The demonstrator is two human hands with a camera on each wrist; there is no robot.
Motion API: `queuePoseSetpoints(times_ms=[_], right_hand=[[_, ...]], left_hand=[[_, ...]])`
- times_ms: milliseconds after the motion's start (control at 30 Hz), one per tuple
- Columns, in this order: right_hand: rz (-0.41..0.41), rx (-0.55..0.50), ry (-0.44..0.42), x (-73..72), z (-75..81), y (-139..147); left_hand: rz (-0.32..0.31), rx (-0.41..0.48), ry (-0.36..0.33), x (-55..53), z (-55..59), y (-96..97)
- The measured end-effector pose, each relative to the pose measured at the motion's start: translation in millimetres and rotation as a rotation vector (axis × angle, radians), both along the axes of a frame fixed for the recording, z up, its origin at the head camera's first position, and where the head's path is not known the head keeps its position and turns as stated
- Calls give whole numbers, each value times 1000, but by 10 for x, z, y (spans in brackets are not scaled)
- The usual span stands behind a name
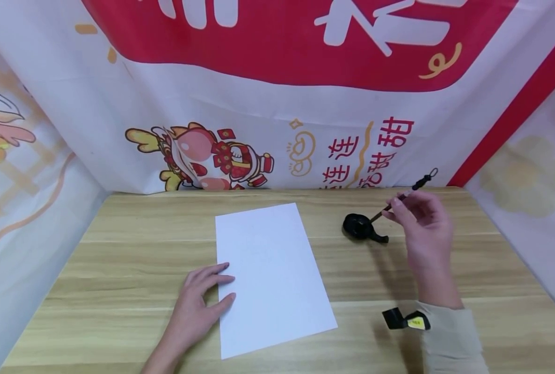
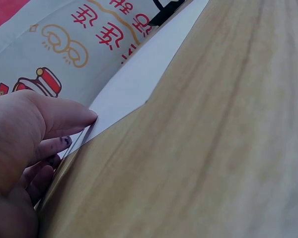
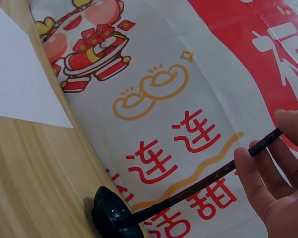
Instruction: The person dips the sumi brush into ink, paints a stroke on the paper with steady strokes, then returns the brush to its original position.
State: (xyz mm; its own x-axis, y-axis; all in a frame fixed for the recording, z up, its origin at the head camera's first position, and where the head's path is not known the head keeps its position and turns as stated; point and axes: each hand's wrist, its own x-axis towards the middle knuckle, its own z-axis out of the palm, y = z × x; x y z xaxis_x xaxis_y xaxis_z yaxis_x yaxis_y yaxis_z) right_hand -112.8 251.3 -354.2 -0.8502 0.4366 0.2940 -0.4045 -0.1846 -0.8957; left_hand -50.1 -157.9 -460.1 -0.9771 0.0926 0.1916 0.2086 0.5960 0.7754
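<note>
A sheet of white paper lies slightly turned on the wooden table. My left hand rests at its left edge, fingertips and thumb on the paper with the fingers spread; dark smudges mark some fingertips in the left wrist view. Between thumb and fingers, my right hand pinches a writing brush with a dark handle and a hanging loop at its top. The brush slants down to the left, its tip hidden inside a small black ink dish that has a short curved handle.
The wooden table ends at a printed cloth hanging behind it, with red lettering and cartoon figures. More cloth hangs at both sides. A black strap with a yellow label is on the right sleeve.
</note>
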Motion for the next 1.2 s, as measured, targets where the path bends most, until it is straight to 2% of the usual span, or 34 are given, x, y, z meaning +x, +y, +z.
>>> queuePoseSetpoints(times_ms=[267,433,533,633,900,1200], right_hand=[[-43,185,-75,7,0,20],[-73,361,-61,1,-21,28],[-75,415,-50,-11,-30,25],[-83,399,-57,-5,-30,27],[-61,249,-30,17,9,40],[-49,183,-30,-11,-36,49]], left_hand=[[0,4,1,-5,-10,-3],[-2,10,0,-6,-10,-3],[-2,11,-1,-6,-13,-3],[-4,12,-1,-3,-17,-2],[-4,11,-12,0,-4,-6],[-4,5,4,1,-6,-11]])
